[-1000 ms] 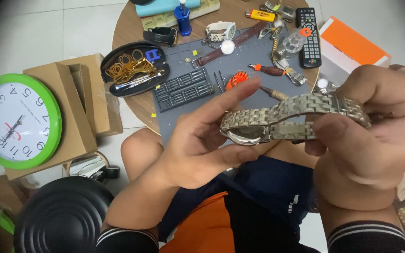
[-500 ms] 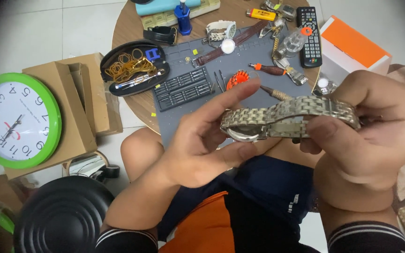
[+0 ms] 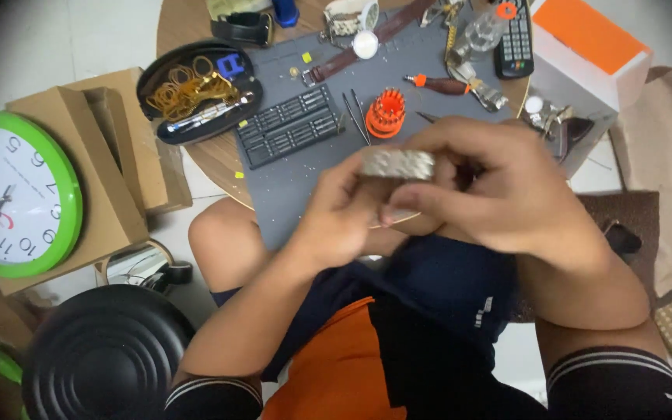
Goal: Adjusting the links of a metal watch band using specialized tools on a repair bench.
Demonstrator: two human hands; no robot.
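A silver metal watch with a link bracelet is held in front of me by both hands, above my lap and the near edge of a grey work mat. My left hand grips it from below and the left. My right hand folds over it from the right, fingers curled round the band. Only a short stretch of the bracelet shows; the watch face is hidden by my fingers.
On the round wooden table lie a black tray of rubber bands, a black bit rack, an orange round tool holder, tweezers, watch straps, a remote. An orange-lidded box sits right. A green wall clock, cardboard boxes, a black stool stand left.
My hands have closed together over the watch; the bracelet, stretched out flat before, is now bunched and mostly covered. The view has shifted so the table sits higher and closer.
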